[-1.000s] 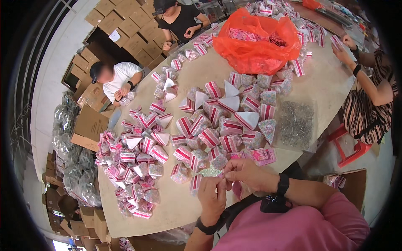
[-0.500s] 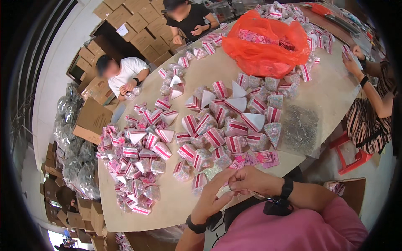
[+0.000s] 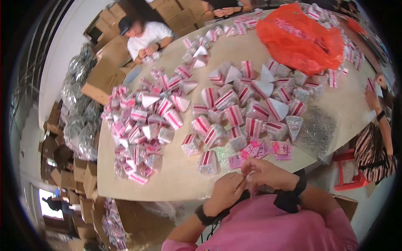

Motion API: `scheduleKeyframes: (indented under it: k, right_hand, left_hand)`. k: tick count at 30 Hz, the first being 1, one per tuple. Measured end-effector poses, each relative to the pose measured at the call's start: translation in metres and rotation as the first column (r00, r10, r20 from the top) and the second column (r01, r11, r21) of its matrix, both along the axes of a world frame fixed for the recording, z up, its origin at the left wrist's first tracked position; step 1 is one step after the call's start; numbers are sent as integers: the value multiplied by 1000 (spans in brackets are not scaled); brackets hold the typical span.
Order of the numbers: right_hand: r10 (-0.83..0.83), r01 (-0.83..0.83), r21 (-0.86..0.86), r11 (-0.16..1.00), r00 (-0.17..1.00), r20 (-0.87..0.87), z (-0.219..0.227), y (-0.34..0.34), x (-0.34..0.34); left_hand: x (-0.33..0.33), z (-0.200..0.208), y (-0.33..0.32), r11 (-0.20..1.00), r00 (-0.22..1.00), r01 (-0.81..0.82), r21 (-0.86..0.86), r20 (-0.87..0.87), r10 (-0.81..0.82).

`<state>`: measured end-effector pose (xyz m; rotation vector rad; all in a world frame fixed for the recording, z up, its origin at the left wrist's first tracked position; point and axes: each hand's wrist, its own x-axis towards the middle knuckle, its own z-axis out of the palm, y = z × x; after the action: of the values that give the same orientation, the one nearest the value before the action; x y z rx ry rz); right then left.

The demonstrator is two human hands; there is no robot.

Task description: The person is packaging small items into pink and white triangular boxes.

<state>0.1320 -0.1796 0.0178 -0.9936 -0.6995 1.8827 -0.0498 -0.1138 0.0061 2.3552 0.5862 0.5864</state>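
My left hand (image 3: 227, 190) and my right hand (image 3: 271, 174) meet at the table's near edge, close to my body. Fingers of both are closed and pinched together. Something small and pale seems to sit between them, too hidden and blurred to name. Just beyond my hands lie pink printed cards (image 3: 255, 149) and a patch of glittery clear sheet (image 3: 224, 157). A wedge shaped like a cake slice (image 3: 208, 162), white with a pink stripe and speckled side, stands near my left hand. Many similar wedges (image 3: 234, 115) crowd the table behind it.
A second heap of wedges (image 3: 146, 121) covers the left. At right lies a clear bag of small metal pieces (image 3: 317, 127); farther back, a red plastic bag (image 3: 299, 42). Co-workers sit around the table. A red stool (image 3: 351, 171) and cardboard boxes (image 3: 104, 81) stand beside it.
The view has shifted, so the table's contents appear farther right and higher. My hands are nearer my body, and my left fingers have drawn in against the right ones.
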Motion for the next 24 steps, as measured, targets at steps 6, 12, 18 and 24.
scheduleKeyframes:
  k: [6, 12, 18, 24]
  right_hand:
    - [-113, -12, 254, 967, 873, 474, -2, 3, -12]
    - [-191, -224, 409, 885, 626, 756, 2, 7, -26]
    - [-316, -267, 512, 816, 537, 782, -4, 11, -37]
    - [-333, -191, 525, 829, 586, 739, -19, 15, -42]
  left_hand:
    - [1, -11, -7, 509, 968, -116, -853, 17, 249]
    - [-4, -38, -18, 555, 873, -33, -831, 246, 420]
    - [-18, -31, -8, 759, 894, -224, -611, 181, 410]
    - [-49, -8, 38, 640, 743, -655, 402, 187, 643]
